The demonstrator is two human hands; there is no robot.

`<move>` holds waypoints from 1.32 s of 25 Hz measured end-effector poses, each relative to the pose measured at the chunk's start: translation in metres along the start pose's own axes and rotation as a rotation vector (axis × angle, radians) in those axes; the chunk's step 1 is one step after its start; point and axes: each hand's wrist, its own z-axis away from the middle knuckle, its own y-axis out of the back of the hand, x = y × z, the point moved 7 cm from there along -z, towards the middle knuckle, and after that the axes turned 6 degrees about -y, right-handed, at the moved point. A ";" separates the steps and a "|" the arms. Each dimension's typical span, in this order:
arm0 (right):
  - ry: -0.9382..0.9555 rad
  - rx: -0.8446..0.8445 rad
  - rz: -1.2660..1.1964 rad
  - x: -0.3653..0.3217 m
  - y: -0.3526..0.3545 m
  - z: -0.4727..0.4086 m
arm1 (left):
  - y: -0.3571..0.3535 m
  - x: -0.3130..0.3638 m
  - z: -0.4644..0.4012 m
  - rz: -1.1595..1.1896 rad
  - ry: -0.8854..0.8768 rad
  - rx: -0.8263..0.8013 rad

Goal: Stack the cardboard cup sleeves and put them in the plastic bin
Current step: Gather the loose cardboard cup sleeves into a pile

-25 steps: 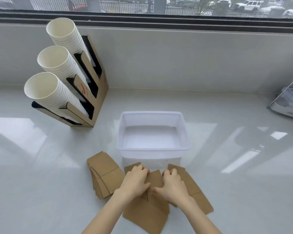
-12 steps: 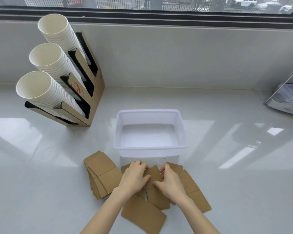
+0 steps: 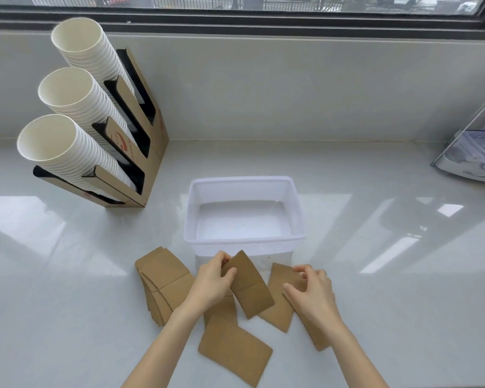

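- Low in the centre of the frame, the left hand (image 3: 212, 280) pinches one cardboard sleeve (image 3: 251, 284) by its upper end, thumb on its face and fingers behind, so that it tilts up above the others.
- Just right of it, the right hand (image 3: 312, 292) hovers with fingers curled and loosely parted over a second sleeve (image 3: 280, 298) lying flat; whether it touches that sleeve, I cannot tell.
- Further loose sleeves lie around them: one large sleeve (image 3: 234, 352) at the bottom centre, and another (image 3: 319, 338) partly under the right forearm.
- To the left of the hands sits a gathered stack (image 3: 163, 284), fanned and not squared.
- Directly above the hands stands the plastic bin (image 3: 245, 240), with no sleeve in it.
- At the upper left, a cup holder (image 3: 151, 141) with paper cups (image 3: 65, 141) stands well apart on the white counter (image 3: 67, 317).
- The step in hand looks like gathering: nothing is binned yet.
- Next, the pinched sleeve probably wants laying onto another with the edges matched, then joining to the stack.
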 end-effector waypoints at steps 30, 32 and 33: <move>0.584 -0.154 0.082 -0.088 -0.039 0.040 | -0.004 0.001 0.028 0.467 0.095 0.016; 0.586 -0.171 0.084 -0.090 -0.042 0.041 | -0.001 -0.001 0.029 0.474 0.082 0.038; 0.580 -0.197 0.081 -0.090 -0.045 0.042 | 0.001 -0.003 0.030 0.472 0.087 0.054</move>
